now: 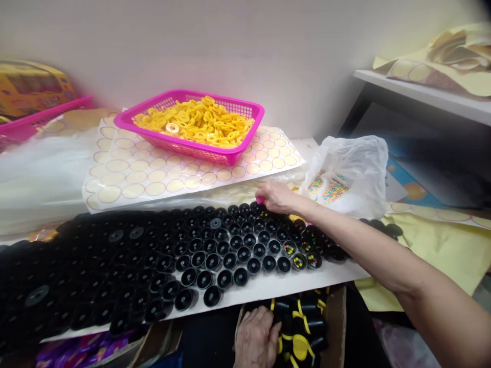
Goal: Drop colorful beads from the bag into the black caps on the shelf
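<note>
My right hand [278,197] is closed round a small pink piece [261,200], mostly hidden by the fingers, at the far edge of the rows of black cups [212,260]. Several cups near the right end, such as one cup [299,261], contain small multicoloured beads; many others show bare insides. Just beyond my right wrist is a white plastic bag [353,174] with more coloured beads [333,190] inside. My left hand [257,337] lies at the left edge of a cardboard box [337,327], fingers loosely extended, beside black cups with yellow parts [301,345].
A pink basket [233,156] of yellow rings [203,122] rests on sheets of oval stickers [126,176] behind the cups. Purple packets [86,350] fill a box below left. A white shelf [422,94] juts out on the right, above yellow paper [441,250].
</note>
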The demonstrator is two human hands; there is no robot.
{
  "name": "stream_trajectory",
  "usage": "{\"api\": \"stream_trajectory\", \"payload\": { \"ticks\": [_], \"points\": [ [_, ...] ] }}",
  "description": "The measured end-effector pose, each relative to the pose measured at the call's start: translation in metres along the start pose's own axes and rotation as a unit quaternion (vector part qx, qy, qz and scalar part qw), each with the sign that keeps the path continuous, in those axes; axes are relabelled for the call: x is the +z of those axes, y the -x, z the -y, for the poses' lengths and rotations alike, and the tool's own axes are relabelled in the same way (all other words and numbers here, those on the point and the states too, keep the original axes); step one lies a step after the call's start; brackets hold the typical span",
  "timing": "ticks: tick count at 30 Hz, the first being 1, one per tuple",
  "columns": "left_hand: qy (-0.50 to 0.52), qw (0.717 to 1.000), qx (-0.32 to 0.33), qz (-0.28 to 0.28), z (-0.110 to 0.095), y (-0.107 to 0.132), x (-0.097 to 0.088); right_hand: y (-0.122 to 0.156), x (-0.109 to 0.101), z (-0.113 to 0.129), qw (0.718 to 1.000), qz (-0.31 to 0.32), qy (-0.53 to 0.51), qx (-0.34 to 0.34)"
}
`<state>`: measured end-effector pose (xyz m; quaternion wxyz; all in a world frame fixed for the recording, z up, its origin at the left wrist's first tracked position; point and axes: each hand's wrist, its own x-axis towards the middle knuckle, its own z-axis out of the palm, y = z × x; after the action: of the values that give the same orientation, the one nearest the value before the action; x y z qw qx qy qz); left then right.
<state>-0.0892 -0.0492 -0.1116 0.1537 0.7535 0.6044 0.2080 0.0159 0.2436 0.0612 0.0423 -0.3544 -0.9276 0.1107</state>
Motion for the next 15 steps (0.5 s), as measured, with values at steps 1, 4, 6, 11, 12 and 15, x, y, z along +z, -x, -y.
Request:
{"api": "stream_trajectory", "payload": {
  "ticks": [1, 4, 6, 11, 12, 15],
  "points": [
    [-0.001, 1.000, -0.002, -0.003, -0.001, 0.000, 0.000, 0.000, -0.001, 0.003, 0.999, 0.000, 0.036, -0.009],
    [-0.001, 1.000, -0.003, -0.013, -0.003, -0.001, -0.003, 0.000, -0.003, 0.012, 0.993, 0.003, 0.111, -0.038],
    [0.001, 1.000, 0.002, -0.013, -0.005, -0.002, -0.004, 0.000, -0.005, 0.017, 0.989, 0.010, 0.136, -0.052],
    [0.000, 1.000, -0.001, -0.001, -0.005, -0.002, -0.006, 0.012, -0.014, 0.012, 0.991, -0.014, 0.134, -0.021],
    [0.000, 1.000, -0.003, -0.001, -0.005, -0.002, -0.005, 0.019, -0.017, 0.005, 0.992, -0.038, 0.116, 0.005],
    [-0.001, 1.000, -0.004, -0.016, -0.005, -0.002, -0.004, 0.049, -0.024, -0.033, 0.979, -0.148, 0.054, 0.132]
  ]
}}
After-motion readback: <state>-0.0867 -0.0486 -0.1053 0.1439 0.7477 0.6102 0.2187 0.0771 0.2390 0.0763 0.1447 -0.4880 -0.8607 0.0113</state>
